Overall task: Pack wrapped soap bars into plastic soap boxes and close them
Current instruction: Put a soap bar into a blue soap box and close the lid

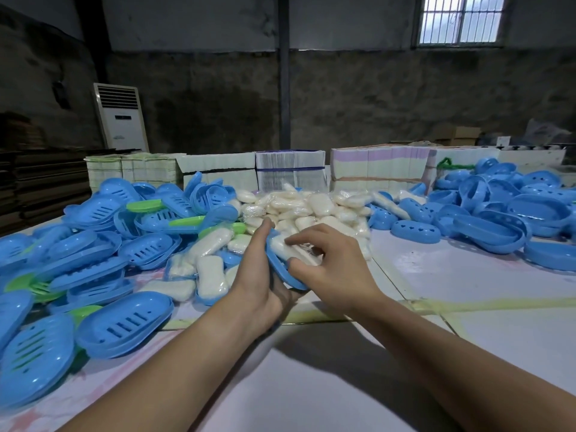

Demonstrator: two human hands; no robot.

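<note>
Two bare forearms reach forward over the pale, sheet-covered bench. The left hand cradles an oval blue plastic soap box half from its left side and beneath, tilted on edge, with the left fingers stretched along its far rim. The right hand comes over from the right; its curled fingers press on a white plastic-wrapped soap bar that lies inside the tilted box half, while the thumb hooks the box's near rim. So the bar sits between the left fingers and the right fingertips, held in the box.

At the near left lies a heap of blue slotted soap box lids and trays, with a few green ones among them. Beyond the hands is a pile of white wrapped soap bars. To the right sits another heap of blue box halves. Behind stand bundled stacks of flat printed cartons, and a white standing air conditioner against the dark wall.
</note>
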